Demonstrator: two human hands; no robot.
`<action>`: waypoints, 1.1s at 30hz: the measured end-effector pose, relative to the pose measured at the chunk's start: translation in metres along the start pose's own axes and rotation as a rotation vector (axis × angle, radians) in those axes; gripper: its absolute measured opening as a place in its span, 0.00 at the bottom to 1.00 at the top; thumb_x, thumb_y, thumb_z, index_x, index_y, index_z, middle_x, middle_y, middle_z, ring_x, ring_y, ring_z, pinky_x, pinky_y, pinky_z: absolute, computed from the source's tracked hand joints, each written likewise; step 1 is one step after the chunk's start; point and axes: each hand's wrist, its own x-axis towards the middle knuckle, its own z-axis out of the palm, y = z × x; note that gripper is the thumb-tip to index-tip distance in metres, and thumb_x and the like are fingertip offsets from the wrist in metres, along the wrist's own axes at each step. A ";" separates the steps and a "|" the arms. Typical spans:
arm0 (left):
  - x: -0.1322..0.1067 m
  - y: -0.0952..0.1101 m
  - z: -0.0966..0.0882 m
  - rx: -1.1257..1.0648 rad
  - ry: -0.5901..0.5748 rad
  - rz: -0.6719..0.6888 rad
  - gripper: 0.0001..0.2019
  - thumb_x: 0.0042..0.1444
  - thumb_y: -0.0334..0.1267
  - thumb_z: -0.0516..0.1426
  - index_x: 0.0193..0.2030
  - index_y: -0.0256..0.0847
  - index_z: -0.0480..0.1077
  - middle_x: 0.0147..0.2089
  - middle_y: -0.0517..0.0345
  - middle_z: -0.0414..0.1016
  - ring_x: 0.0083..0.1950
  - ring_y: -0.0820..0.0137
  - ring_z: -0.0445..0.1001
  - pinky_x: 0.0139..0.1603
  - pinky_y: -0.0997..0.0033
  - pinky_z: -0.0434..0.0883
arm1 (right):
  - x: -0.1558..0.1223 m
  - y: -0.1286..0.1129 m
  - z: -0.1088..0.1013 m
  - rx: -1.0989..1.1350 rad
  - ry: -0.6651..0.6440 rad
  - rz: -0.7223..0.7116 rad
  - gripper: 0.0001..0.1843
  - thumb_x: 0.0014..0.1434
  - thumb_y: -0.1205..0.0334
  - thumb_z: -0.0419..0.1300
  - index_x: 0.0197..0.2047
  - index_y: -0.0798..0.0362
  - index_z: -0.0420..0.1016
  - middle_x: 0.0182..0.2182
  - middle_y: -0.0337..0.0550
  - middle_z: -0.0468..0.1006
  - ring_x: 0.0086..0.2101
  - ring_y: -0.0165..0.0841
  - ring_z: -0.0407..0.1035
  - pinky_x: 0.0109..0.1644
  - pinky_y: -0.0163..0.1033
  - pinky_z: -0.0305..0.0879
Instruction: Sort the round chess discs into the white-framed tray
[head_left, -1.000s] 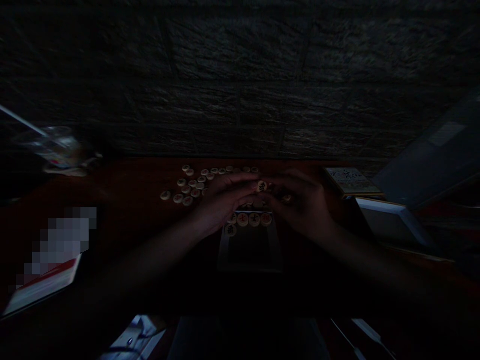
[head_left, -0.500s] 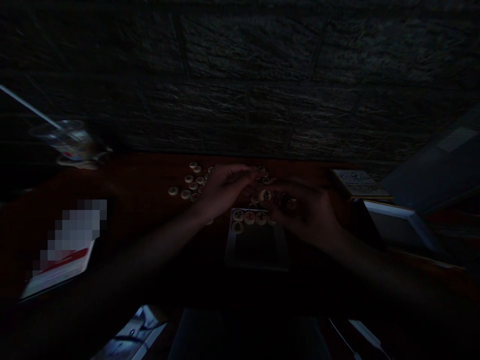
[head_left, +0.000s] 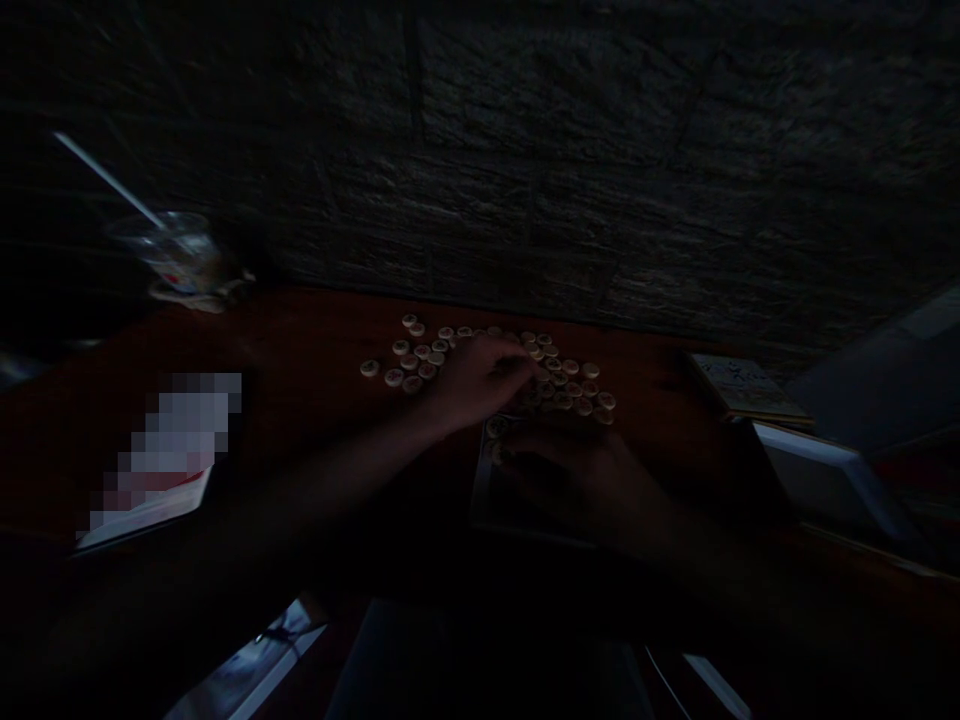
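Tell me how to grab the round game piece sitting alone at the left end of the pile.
Pinch the rim of the round game piece from straight above, thumb on the near edge and finger on the far edge. It is a low disc lying flat on the dark red table, so the rim is the part to grip, and its left side has no neighbours.

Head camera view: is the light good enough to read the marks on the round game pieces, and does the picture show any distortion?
In the head view, the light is too dim to read the marks on the round game pieces; the right hand sinks into shadow; the wide lens seems to bend the stone wall near the edges.
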 end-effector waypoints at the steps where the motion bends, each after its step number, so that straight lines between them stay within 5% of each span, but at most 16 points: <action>1: 0.000 0.000 0.000 0.009 0.001 0.011 0.11 0.61 0.35 0.56 0.34 0.41 0.81 0.31 0.56 0.82 0.33 0.68 0.80 0.34 0.70 0.73 | 0.000 0.000 0.001 -0.014 -0.013 -0.004 0.08 0.62 0.68 0.66 0.45 0.52 0.82 0.43 0.48 0.86 0.43 0.41 0.81 0.47 0.45 0.77; 8: 0.001 -0.002 -0.001 0.066 -0.014 0.038 0.11 0.61 0.36 0.57 0.33 0.42 0.81 0.30 0.57 0.81 0.33 0.68 0.79 0.35 0.70 0.71 | 0.000 0.000 0.007 -0.036 -0.090 -0.030 0.10 0.61 0.71 0.66 0.45 0.52 0.82 0.45 0.47 0.86 0.45 0.41 0.80 0.50 0.45 0.77; 29: 0.002 -0.006 0.000 0.164 -0.035 0.091 0.13 0.62 0.39 0.56 0.32 0.42 0.81 0.31 0.55 0.82 0.33 0.68 0.78 0.34 0.69 0.69 | 0.001 0.002 0.012 -0.042 -0.041 -0.009 0.09 0.65 0.68 0.64 0.46 0.52 0.85 0.44 0.47 0.85 0.44 0.41 0.80 0.49 0.46 0.77; 33: 0.002 -0.005 0.000 0.124 0.045 0.105 0.12 0.62 0.36 0.56 0.34 0.43 0.81 0.33 0.56 0.83 0.36 0.67 0.79 0.37 0.69 0.71 | 0.001 0.002 0.005 0.000 0.021 -0.010 0.09 0.65 0.67 0.64 0.47 0.51 0.84 0.44 0.46 0.85 0.44 0.39 0.80 0.47 0.44 0.78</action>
